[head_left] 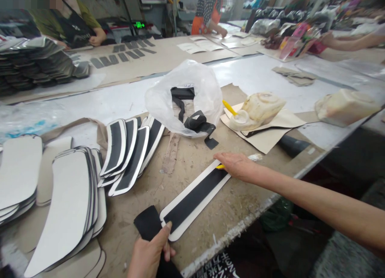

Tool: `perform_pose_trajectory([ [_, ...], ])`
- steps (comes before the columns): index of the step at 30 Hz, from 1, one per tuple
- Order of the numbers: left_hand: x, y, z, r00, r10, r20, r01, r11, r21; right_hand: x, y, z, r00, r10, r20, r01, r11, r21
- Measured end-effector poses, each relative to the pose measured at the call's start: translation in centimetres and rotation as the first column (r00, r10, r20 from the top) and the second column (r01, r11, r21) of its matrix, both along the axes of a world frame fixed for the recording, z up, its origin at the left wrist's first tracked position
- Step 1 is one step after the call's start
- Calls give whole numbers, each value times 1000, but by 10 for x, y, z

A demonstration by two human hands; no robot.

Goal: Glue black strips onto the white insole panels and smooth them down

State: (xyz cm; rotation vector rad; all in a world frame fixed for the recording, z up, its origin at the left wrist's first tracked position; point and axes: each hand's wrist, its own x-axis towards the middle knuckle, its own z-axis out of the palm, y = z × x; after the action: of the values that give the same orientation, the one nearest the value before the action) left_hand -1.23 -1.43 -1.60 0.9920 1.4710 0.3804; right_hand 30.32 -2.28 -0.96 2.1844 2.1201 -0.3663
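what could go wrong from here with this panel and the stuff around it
The black strip might skew or crease on the white-edged panel if either end slips: the left hand is at the near end, the right hand at the far one.

The plastic container sits on loose sheets, so a tug on them could tip it.

The fanned curved pieces overlap unevenly and might slide if bumped.

Workshop: long shared worktables (255,75); stacked cut pieces (70,189); aproned workers (207,13); green exit sign (138,25).
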Motion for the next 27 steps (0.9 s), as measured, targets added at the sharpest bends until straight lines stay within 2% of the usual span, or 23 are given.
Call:
perform_pose_trajectory([
  [4,0,3,0,1000,-13,-29,13,1000,4,5,1,12,999,20,32,-21,999,33],
  [9,-1,4,-3,998,-46,-30,47,998,37,12,-6,34,993,-27,115,15,995,103],
  [11,-1,4,-3,999,-49,-16,50,997,60,0,-11,40,989,-18,149,-1,992,123],
  [13,0,3,-2,999,-42,4,41,997,72,-22,-17,39,986,37,161,-58,990,131],
  [16,1,2,0,999,-16,30,14,998,60,-67,-25,24,973,190,127,-207,969,133],
  [18,2,1,2,999,-5,42,2,999,54,-92,-31,6,936,345,67,-351,922,165],
  [20,3,1,3,999,3,54,-6,998,55,-103,-37,-12,893,450,4,-442,875,200],
  [23,2,0,2,999,2,51,-6,998,67,-89,-45,-30,889,456,-45,-438,874,211],
  [27,1,1,0,999,-15,39,11,996,83,-45,-54,-32,929,357,-98,-335,924,186],
])
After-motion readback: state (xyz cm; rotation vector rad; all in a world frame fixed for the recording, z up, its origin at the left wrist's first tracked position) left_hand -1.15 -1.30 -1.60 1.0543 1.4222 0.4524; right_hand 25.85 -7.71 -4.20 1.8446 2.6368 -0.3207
